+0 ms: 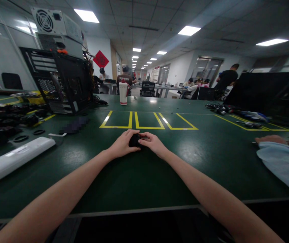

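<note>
Both my hands meet at the middle of the green table (pixel 134 182), just in front of the yellow taped boxes (pixel 149 128). Between them is a small, dark, rounded object (pixel 134 140), partly covered by fingers; its exact kind cannot be made out. My left hand (pixel 123 144) curls around its left side, thumb low and fingers over the top. My right hand (pixel 153 144) pinches at its right side with thumb and fingertips.
At the left stand a black computer case (pixel 68 84) with power supplies (pixel 58 25) stacked on it, a white power strip (pixel 18 157) and black cables (pixel 7 118). A white cup (pixel 123 92) stands further back. A co-worker's sleeve (pixel 281 162) and hand lie at right, near a dark monitor (pixel 268 94).
</note>
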Motion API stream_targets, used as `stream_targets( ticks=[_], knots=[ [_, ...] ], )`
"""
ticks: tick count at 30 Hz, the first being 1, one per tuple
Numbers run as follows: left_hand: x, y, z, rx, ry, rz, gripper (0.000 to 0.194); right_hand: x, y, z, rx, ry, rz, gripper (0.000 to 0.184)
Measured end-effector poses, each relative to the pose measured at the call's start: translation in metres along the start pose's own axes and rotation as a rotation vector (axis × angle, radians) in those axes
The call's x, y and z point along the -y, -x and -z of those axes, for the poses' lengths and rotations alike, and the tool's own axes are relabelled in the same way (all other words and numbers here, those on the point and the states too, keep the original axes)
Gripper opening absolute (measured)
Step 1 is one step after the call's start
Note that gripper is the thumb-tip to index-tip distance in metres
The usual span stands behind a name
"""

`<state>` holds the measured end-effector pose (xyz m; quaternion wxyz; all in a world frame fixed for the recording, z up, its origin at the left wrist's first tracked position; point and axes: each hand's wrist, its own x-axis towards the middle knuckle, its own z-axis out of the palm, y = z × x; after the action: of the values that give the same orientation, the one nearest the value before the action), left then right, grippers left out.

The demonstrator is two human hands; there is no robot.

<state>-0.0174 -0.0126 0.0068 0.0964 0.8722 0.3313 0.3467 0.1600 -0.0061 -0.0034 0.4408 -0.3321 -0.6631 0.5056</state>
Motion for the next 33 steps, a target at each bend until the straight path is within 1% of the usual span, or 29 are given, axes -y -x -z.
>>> stream_targets(
  ticks=[5,7,11,18,21,25,30,33],
  knots=[
    [0.0003,0.0004,0.0000,0.006,-0.008,0.001,0.060,-0.0001,0.0011,0.0033,0.040,0.040,0.073,0.035],
    [0.0001,0.0004,0.0004,0.010,-0.013,0.002,0.061,0.0009,0.0016,0.0043,0.044,0.060,0.066,0.033],
    [-0.0010,0.0003,0.0014,0.020,-0.016,0.007,0.061,0.0022,0.0013,0.0041,0.001,0.058,0.034,0.026],
    [-0.0024,0.0002,0.0018,0.022,-0.002,0.015,0.060,0.0029,0.0014,0.0023,-0.027,0.032,-0.004,0.033],
    [-0.0027,0.0002,0.0022,0.025,-0.006,0.022,0.060,0.0047,0.0023,0.0029,0.004,0.014,-0.035,0.034],
    [-0.0022,0.0001,0.0018,0.018,-0.007,0.020,0.059,0.0067,0.0035,0.0037,0.032,0.007,0.006,0.035],
    [-0.0007,-0.0002,0.0006,0.008,-0.011,0.016,0.061,0.0057,0.0019,0.0030,-0.018,0.064,0.045,0.024],
    [-0.0004,-0.0004,0.0007,0.015,-0.013,0.008,0.061,0.0053,0.0010,0.0018,-0.043,0.064,0.063,0.021]
  ],
)
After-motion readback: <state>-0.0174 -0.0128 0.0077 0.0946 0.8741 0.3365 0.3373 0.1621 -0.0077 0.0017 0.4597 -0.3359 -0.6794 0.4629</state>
